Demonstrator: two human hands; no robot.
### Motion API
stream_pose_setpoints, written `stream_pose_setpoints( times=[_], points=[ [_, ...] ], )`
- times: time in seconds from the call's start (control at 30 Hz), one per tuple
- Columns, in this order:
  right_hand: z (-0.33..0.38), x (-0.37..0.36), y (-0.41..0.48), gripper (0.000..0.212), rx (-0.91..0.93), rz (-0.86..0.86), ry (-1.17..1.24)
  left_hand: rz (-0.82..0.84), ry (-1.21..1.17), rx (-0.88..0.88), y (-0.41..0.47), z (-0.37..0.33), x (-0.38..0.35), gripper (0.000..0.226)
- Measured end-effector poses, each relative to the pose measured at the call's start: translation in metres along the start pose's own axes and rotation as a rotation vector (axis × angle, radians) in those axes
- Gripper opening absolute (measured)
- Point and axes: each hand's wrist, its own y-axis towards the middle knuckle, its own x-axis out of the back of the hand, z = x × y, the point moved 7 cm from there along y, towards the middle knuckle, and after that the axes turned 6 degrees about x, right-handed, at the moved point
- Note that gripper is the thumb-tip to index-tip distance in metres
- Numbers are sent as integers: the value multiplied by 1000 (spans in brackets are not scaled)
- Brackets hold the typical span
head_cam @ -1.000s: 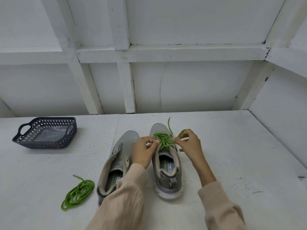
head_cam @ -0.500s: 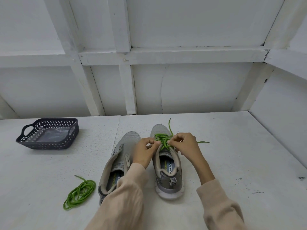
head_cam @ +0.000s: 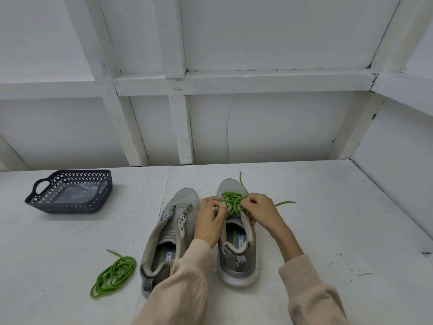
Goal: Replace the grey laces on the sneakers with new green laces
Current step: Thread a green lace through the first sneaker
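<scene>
The lace is pinched by the left hand and the right hand over the right shoe (toe pointing away), and its loose end is laid out rightward, nearest the right hand.

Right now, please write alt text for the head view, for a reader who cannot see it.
A person's left hand and right hand pinch a green lace on one grey sneaker on a white table. The unlaced sneaker, a coiled green lace and a dark basket lie to its left.
</scene>
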Motion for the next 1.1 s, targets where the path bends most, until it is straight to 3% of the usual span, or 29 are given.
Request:
stream_pose_setpoints(
  times=[0.23, 0.37, 0.57, 0.8, 0.97, 1.1],
  points=[
    [8, 5, 0, 21, 55, 79, 37, 51, -61, 54, 1, 2, 5, 8],
    [3, 1, 2, 14, 36, 125, 12, 50, -129, 100, -1, 5, 6, 20],
    [1, -1, 0, 17, -33, 115, 73, 36, -140, 154, -3, 8, 6, 26],
    [9, -1, 0, 18, 39, 117, -15, 56, -158, 159, -4, 5, 7, 21],
    [-2, 4, -2, 17, -76, 41, 156, 53, -139, 158, -5, 5, 7, 24],
    [4, 3, -1, 30, -42, 62, 49, 71, -141, 159, -4, 6, 8, 22]
  ],
)
